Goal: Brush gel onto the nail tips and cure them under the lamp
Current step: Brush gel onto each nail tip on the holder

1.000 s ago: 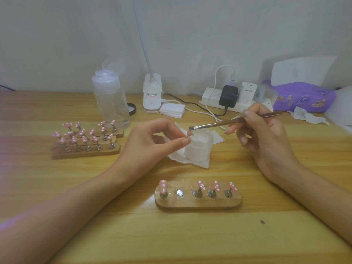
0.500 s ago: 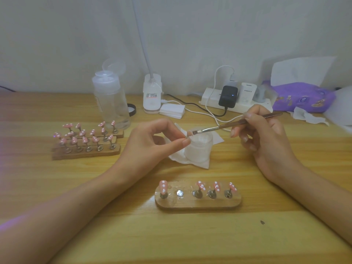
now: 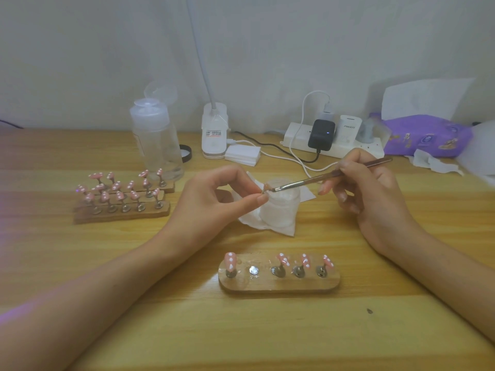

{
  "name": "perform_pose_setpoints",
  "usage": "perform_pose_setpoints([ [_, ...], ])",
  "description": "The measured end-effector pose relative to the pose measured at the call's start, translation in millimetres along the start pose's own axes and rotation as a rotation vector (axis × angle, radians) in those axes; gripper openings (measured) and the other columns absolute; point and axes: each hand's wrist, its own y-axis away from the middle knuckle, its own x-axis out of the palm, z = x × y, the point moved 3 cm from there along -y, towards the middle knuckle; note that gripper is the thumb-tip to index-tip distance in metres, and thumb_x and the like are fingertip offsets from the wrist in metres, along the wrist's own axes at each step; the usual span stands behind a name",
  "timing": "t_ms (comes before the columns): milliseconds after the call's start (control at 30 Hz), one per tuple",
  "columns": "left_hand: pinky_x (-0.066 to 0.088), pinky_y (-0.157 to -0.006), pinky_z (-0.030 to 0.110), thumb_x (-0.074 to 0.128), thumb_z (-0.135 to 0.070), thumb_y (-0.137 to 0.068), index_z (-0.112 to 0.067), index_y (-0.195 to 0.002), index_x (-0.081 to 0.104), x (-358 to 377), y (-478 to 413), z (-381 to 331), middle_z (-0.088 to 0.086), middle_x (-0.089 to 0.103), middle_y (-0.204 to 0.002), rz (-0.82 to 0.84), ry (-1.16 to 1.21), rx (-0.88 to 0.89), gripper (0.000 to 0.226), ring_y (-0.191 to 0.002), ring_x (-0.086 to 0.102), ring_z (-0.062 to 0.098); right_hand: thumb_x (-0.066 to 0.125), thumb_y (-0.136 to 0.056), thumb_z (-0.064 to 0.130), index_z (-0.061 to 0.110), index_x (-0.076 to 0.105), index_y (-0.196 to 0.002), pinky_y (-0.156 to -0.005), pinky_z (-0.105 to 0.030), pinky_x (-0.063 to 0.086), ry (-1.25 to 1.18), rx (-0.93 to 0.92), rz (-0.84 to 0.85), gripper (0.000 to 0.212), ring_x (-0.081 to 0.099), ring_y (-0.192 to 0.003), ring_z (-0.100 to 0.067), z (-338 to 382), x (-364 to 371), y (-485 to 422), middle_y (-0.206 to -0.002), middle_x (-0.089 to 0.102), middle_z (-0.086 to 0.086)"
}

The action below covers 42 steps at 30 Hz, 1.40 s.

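Observation:
My left hand (image 3: 214, 202) pinches a small nail tip (image 3: 265, 188) on its stand between thumb and forefinger, just above the frosted gel jar (image 3: 281, 207). My right hand (image 3: 372, 194) grips a thin brush (image 3: 321, 179), whose bristles touch the held nail tip. In front of me lies a wooden holder (image 3: 278, 285) with several pink, white-dotted nail tips and one bare magnet slot. A white gooseneck lamp (image 3: 214, 132) stands at the back.
Two more wooden holders (image 3: 123, 212) with several pink tips sit at left, beside a clear pump bottle (image 3: 156, 140). A power strip (image 3: 332, 140) with plugs and cables, a purple wipes pack (image 3: 426, 136) and a white tissue under the jar lie around.
The brush tip has come down from above the jar onto the nail tip held in my left hand. My left hand has stayed in place.

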Motion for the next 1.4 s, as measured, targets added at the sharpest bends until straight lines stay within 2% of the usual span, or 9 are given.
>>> perform_pose_setpoints([
  [167, 0.041, -0.052, 0.008, 0.079, -0.018, -0.082, -0.020, -0.074, 0.070, -0.3, -0.4, -0.2, -0.006, 0.070, -0.077, -0.003, 0.002, -0.001, 0.013, -0.052, 0.055, -0.004, 0.050, -0.092, 0.024, 0.028, 0.054, -0.066, -0.041, -0.015, 0.032, -0.048, -0.038, 0.037, 0.027, 0.048, -0.052, -0.010, 3.1, 1.3, 0.6, -0.067, 0.070, -0.007],
  [267, 0.040, -0.052, 0.008, 0.079, -0.017, -0.082, -0.018, -0.074, 0.070, -0.1, 0.0, -0.9, -0.006, 0.070, -0.076, -0.002, 0.002, 0.002, 0.013, -0.052, 0.055, -0.006, 0.050, -0.092, 0.022, 0.023, 0.049, -0.069, -0.040, -0.015, 0.030, 0.001, -0.016, 0.016, 0.024, 0.046, -0.051, -0.009, 1.7, 1.4, 0.7, -0.065, 0.069, -0.007],
  [367, 0.042, -0.053, 0.009, 0.079, -0.017, -0.082, -0.018, -0.074, 0.070, 0.2, 0.2, -1.2, -0.006, 0.070, -0.077, -0.001, -0.003, 0.003, 0.012, -0.053, 0.056, -0.006, 0.047, -0.099, 0.015, 0.024, 0.049, -0.068, -0.040, -0.015, 0.030, -0.029, -0.008, -0.018, 0.032, 0.045, -0.050, -0.009, 1.1, -2.0, 0.0, -0.064, 0.069, -0.006],
  [500, 0.041, -0.053, 0.008, 0.079, -0.016, -0.082, -0.017, -0.075, 0.070, 0.1, 0.3, -0.9, -0.006, 0.069, -0.076, 0.001, -0.001, 0.006, 0.012, -0.052, 0.055, -0.006, 0.049, -0.095, 0.023, 0.023, 0.051, -0.072, -0.042, -0.015, 0.032, -0.033, -0.028, 0.049, 0.023, 0.048, -0.053, -0.010, 2.4, 1.5, 1.2, -0.067, 0.070, -0.007],
  [567, 0.041, -0.052, 0.008, 0.079, -0.017, -0.082, -0.017, -0.075, 0.070, 0.0, 0.0, -0.1, -0.007, 0.070, -0.077, 0.003, 0.001, 0.007, 0.012, -0.052, 0.055, -0.005, 0.047, -0.098, 0.018, 0.022, 0.050, -0.072, -0.040, -0.015, 0.031, -0.014, 0.002, 0.023, 0.027, 0.047, -0.052, -0.010, 0.5, 0.2, 0.6, -0.064, 0.068, -0.006],
  [933, 0.035, -0.047, 0.008, 0.076, -0.017, -0.085, -0.024, -0.076, 0.069, -2.0, -0.4, 2.3, -0.009, 0.071, -0.082, -0.002, -0.031, 0.034, 0.014, -0.043, 0.042, 0.000, 0.048, -0.099, 0.020, 0.028, 0.055, -0.065, -0.041, -0.016, 0.034, -0.066, 0.022, -0.017, 0.036, 0.051, -0.054, -0.011, 0.4, -2.4, -0.4, -0.064, 0.068, -0.006],
  [1033, 0.030, -0.046, 0.006, 0.074, -0.012, -0.087, -0.020, -0.078, 0.068, -1.4, 0.5, 1.9, -0.020, 0.066, -0.069, 0.007, -0.043, 0.058, 0.014, -0.039, 0.036, 0.001, 0.051, -0.093, 0.028, 0.031, 0.057, -0.066, -0.042, -0.017, 0.035, -0.063, 0.005, 0.043, 0.028, 0.053, -0.056, -0.011, 1.1, 0.8, -0.1, -0.067, 0.070, -0.006],
  [1133, 0.027, -0.046, 0.005, 0.072, -0.005, -0.088, -0.014, -0.079, 0.065, -0.4, 0.3, 0.8, -0.030, 0.054, -0.052, -0.003, -0.083, 0.096, 0.015, -0.038, 0.032, 0.001, 0.050, -0.100, 0.020, 0.027, 0.054, -0.068, -0.040, -0.015, 0.033, -0.028, 0.033, 0.004, 0.033, 0.050, -0.053, -0.010, -0.4, -0.3, -0.2, -0.065, 0.069, -0.006],
  [1400, 0.027, -0.047, 0.007, 0.073, -0.002, -0.086, -0.009, -0.078, 0.065, -0.4, -0.6, -0.5, -0.031, 0.053, -0.054, -0.026, -0.118, 0.136, 0.013, -0.040, 0.030, 0.003, 0.058, -0.091, 0.031, 0.028, 0.056, -0.065, -0.041, -0.016, 0.034, -0.071, 0.051, 0.029, 0.026, 0.052, -0.055, -0.010, 0.9, 1.5, 0.6, -0.065, 0.069, -0.006],
])
